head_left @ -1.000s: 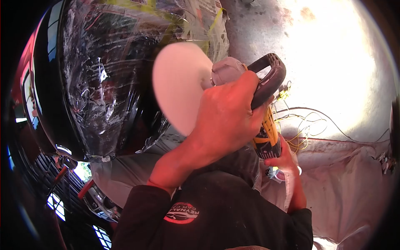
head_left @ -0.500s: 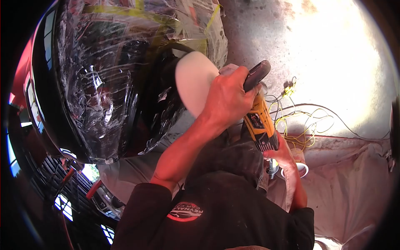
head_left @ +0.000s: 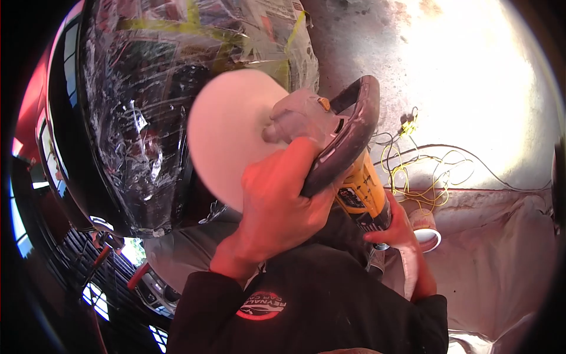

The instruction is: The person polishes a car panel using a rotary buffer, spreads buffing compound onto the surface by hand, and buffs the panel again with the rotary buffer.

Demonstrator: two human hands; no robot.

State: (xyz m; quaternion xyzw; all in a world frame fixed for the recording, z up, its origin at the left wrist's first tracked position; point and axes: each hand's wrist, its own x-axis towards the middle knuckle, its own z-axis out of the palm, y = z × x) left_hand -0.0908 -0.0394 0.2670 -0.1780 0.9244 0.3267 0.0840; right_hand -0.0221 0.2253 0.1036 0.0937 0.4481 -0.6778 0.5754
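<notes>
At the left, we see the glossy dark bodywork (head_left: 76,147) and, beside it, the surface wrapped in clear film (head_left: 141,130). Right of that film, the polisher's pale round pad (head_left: 230,135) stands tilted, its face toward the bodywork side; whether it touches anything there, we cannot tell. The pad lies left and far of our left hand (head_left: 283,200), which closes around the black loop handle (head_left: 368,115) close behind the head, some fingers hidden. This hand is clearly the nearer one to the pad. The polisher (head_left: 362,189) lies across in front of our body, its long axis slanting from the pad, far left, to the rear end, near right. There our right hand (head_left: 401,233) wraps its fingers around the rear end, beside the pale cup (head_left: 423,219).
</notes>
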